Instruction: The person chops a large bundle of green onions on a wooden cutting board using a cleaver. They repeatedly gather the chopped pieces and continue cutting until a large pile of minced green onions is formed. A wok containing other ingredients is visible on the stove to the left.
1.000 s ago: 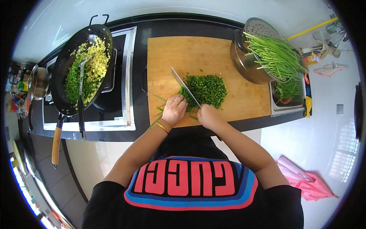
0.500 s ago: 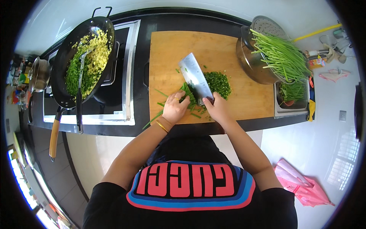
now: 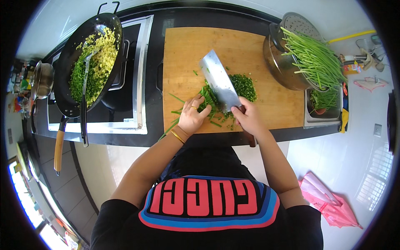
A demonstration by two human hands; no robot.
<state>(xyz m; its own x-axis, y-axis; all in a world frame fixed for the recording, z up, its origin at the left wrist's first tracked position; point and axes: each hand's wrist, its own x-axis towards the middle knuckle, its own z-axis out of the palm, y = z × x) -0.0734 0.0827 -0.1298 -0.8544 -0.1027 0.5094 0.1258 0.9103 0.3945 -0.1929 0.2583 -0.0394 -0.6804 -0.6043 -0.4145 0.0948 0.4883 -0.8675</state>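
My right hand is closed around the dark handle of a cleaver, with fingers up by the heel of the blade. The broad blade leans over a wooden cutting board. Just left of the blade, my left hand presses curled fingers on a bunch of green chives; some stalks stick out past the wrist toward the board's front left. To the right of the blade lies a heap of finely chopped chives. Small cut bits are scattered around the blade's near end.
On the stove at left sits a wok with chopped chives, yellow crumbled bits and a spatula. At right, long whole chives lie across a metal pot. A metal container with more greens stands at the counter's right end.
The cleaver has shifted slightly right, away from my left fingers, and its handle now shows below my right hand. My left hand has stayed almost in place on the chives.
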